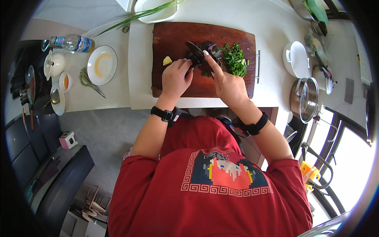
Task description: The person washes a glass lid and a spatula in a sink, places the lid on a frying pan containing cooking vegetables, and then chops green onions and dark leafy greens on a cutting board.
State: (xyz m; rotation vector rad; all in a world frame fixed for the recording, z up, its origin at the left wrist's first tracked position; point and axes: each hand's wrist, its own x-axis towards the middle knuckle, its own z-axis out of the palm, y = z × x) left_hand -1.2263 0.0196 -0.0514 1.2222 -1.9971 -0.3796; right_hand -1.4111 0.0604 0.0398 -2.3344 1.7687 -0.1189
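Observation:
A dark-bladed kitchen knife (197, 54) is in my right hand (232, 87), its index finger stretched along the blade and its handle hidden in the palm. Dark purple leaves (209, 47) lie under and beside the blade on the wooden cutting board (177, 35). With bent fingertips, my left hand (176, 77) holds some of these leaves down, just left of the blade. Chopped green herbs (235, 60) form a pile right of the leaves. A piece of peeled ginger (167, 61) rests by my left knuckles.
Left of the board are a white plate (102, 65), green-handled scissors (91, 84), an oil bottle (78, 43) and a lidded pot (54, 64). White bowls (296, 59) and a steel pot (305, 100) stand on the right. Green onions (139, 16) lie across a white dish (157, 14).

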